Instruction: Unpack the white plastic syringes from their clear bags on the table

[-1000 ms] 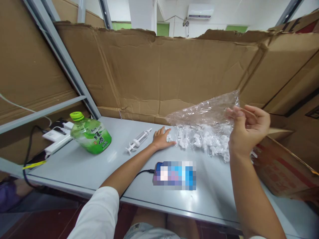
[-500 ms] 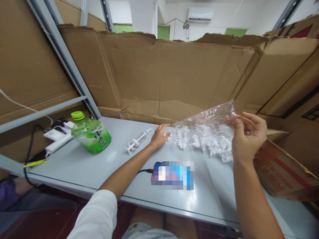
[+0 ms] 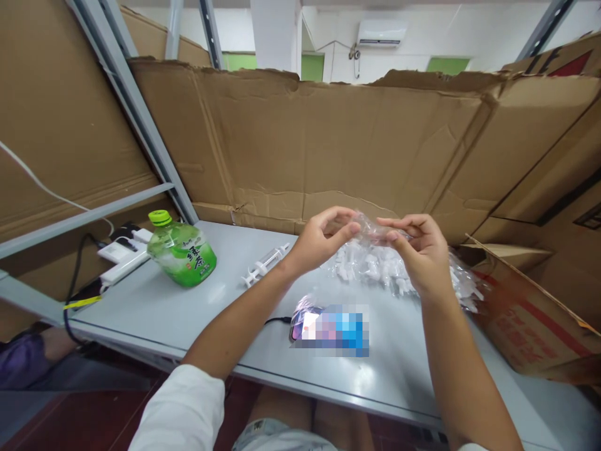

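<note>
A clear plastic bag [image 3: 392,269] with several small white plastic parts inside lies toward the back right of the grey table. Its upper film is raised between my hands. My left hand [image 3: 328,235] pinches the film's left side between thumb and fingers. Opposite it, my right hand [image 3: 417,244] grips the film on the right, hiding some of the parts behind it. A white and clear syringe-like tool [image 3: 265,264] rests left of the bag, partly behind my left wrist. Nearer the front lies a phone [image 3: 328,331], its screen blurred out, with a black cable plugged in.
A green drink bottle [image 3: 182,250] stands at the left, beside a white power strip [image 3: 124,263] with plugs. Tall cardboard [image 3: 347,144] walls the back. An opened cardboard box [image 3: 535,319] sits at the right, and a metal shelf post [image 3: 136,119] rises at the left.
My left hand has risen from the table and taken hold of the film. My right hand has moved left toward it, and the lifted film has come down between them.
</note>
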Available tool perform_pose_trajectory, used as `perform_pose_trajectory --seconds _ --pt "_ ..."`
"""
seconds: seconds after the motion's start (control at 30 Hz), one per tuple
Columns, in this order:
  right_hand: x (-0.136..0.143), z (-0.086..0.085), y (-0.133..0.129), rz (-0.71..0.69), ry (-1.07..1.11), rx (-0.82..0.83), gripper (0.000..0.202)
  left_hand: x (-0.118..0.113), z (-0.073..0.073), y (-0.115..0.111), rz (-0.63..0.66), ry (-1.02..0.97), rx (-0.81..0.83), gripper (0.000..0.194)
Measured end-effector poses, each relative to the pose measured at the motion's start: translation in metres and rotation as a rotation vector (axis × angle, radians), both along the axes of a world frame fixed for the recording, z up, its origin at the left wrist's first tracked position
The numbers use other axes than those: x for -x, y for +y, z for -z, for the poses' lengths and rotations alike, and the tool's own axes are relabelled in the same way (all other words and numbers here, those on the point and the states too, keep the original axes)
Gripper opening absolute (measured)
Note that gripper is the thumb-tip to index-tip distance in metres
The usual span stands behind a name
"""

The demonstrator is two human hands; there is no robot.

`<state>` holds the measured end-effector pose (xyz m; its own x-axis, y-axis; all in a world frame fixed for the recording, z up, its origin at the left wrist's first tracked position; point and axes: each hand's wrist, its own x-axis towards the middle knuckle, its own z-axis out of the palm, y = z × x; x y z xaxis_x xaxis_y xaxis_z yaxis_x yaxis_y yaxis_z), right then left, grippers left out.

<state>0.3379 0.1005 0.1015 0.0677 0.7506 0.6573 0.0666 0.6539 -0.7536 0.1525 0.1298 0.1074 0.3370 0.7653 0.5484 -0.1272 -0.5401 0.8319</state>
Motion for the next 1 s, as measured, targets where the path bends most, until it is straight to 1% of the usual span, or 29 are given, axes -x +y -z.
perform_pose_trajectory --seconds 0.07,0.13,0.23,0.37,0.47,0.57,0.67,0.73,0.8,0.9,0.93,1.0 --pt "0.007 -0.001 0.0 -0.037 0.019 0.009 0.024 -0.005 -0.006 -0.004 -0.031 -0.084 -0.013 0.027" --pt "0.01 -0.001 0.0 -0.054 0.064 0.01 0.022 -0.007 -0.011 -0.007 -0.067 -0.14 -0.01 0.022" --pt "0.009 0.0 0.003 -0.026 0.095 0.03 0.017 -0.005 -0.015 -0.009 -0.12 -0.17 -0.007 0.019" --pt "0.005 0.002 0.004 0.049 0.071 0.071 0.015 0.001 -0.013 -0.005 -0.167 -0.21 -0.037 0.02" --pt "0.005 0.003 0.005 0.091 0.096 0.063 0.015 0.004 -0.01 0.0 -0.205 -0.207 -0.058 0.022" --pt "0.004 0.004 0.008 0.109 0.106 0.04 0.016 0.007 -0.009 0.002 -0.235 -0.218 -0.061 0.024" --pt "0.004 0.003 0.009 0.111 0.101 0.029 0.016 0.008 -0.009 0.002 -0.232 -0.233 -0.058 0.024" --pt "0.003 0.002 0.008 0.086 0.098 0.025 0.016 0.008 -0.009 0.001 -0.236 -0.233 -0.05 0.024" --pt "0.003 0.001 0.005 0.023 0.064 0.04 0.017 0.008 -0.008 0.0 -0.268 -0.238 -0.037 0.024" --pt "0.003 0.005 -0.001 -0.116 -0.086 0.137 0.03 0.008 -0.007 0.0 -0.345 -0.248 -0.027 0.025" --pt "0.004 0.008 -0.002 -0.147 -0.143 0.176 0.031 0.008 -0.007 0.0 -0.364 -0.25 -0.029 0.025" --pt "0.006 0.014 -0.004 -0.156 -0.215 0.237 0.024 0.009 -0.005 0.001 -0.388 -0.254 -0.035 0.027"
